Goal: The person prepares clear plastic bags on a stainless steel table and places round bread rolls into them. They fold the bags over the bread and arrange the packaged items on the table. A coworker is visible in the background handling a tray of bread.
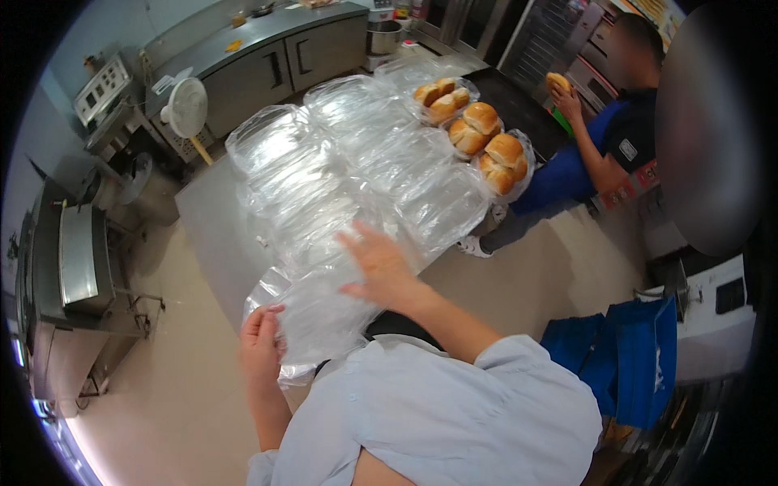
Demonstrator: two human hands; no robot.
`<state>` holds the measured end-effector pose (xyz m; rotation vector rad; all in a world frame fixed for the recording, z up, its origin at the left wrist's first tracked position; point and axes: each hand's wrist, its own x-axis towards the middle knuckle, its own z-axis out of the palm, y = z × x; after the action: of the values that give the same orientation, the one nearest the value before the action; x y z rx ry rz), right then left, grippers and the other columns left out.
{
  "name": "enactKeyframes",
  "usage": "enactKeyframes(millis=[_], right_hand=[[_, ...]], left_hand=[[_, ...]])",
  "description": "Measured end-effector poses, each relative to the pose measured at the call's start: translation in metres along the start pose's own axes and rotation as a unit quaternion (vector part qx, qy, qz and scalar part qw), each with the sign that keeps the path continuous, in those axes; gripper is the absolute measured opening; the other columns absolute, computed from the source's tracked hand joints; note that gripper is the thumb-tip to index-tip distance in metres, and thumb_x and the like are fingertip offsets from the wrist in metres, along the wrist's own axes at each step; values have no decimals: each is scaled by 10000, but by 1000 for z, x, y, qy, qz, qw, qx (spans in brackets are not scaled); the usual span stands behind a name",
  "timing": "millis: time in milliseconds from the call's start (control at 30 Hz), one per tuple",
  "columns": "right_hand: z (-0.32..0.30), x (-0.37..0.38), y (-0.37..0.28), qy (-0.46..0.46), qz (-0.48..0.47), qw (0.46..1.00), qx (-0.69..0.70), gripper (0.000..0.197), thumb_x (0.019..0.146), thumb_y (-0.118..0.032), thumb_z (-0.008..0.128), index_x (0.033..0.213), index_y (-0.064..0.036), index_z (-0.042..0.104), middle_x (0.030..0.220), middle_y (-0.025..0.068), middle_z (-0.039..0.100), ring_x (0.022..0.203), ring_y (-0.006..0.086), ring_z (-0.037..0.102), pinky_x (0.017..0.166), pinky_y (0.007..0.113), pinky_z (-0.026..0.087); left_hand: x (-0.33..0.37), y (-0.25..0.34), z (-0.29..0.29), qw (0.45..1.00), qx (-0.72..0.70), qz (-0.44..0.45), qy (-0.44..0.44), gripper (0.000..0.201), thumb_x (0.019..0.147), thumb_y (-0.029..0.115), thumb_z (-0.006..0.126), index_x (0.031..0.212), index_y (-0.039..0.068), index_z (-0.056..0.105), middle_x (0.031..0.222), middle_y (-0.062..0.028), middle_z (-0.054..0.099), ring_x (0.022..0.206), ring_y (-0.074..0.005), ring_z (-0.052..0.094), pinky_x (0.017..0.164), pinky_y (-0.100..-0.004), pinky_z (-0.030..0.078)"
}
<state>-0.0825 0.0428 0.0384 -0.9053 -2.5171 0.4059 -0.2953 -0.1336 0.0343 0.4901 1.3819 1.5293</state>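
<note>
A clear plastic bag (324, 320) lies at the near edge of the metal table (215, 215). My left hand (261, 344) pinches its left edge between thumb and fingers. Over the bag's far right part is my right hand (385, 267), fingers spread and slightly blurred, holding nothing; whether it touches the plastic I cannot tell. Beyond my hands, several more clear bags (373, 154) lie flat in overlapping rows. Along the table's far right side, golden bread loaves (504, 162) sit on or in clear bags.
At the right, a co-worker (604, 146) in dark blue holds a bread roll (557, 83). Blue crates (616, 348) stand on the floor to my right. A white round fan (186, 107) is beyond the table's left corner, and a steel counter (251, 36) runs along the back.
</note>
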Motion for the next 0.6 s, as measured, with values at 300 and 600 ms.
enactKeyframes(millis=[300,600], right_hand=[[-74,91,-1,202,-25,979,32,141,871,-224,617,888,-104,689,667,97,655,592,299,650,527,420,495],[-27,58,57,274,-250,927,-59,133,776,-211,713,859,-112,684,630,27,572,495,224,532,442,324,403]], left_hand=[[6,132,4,691,544,410,242,568,683,-100,518,1216,49,642,904,-108,635,770,-228,587,701,-340,482],[67,-62,-130,602,581,501,221,460,908,261,625,1300,39,529,1124,-158,622,1158,-378,524,1033,-506,402]])
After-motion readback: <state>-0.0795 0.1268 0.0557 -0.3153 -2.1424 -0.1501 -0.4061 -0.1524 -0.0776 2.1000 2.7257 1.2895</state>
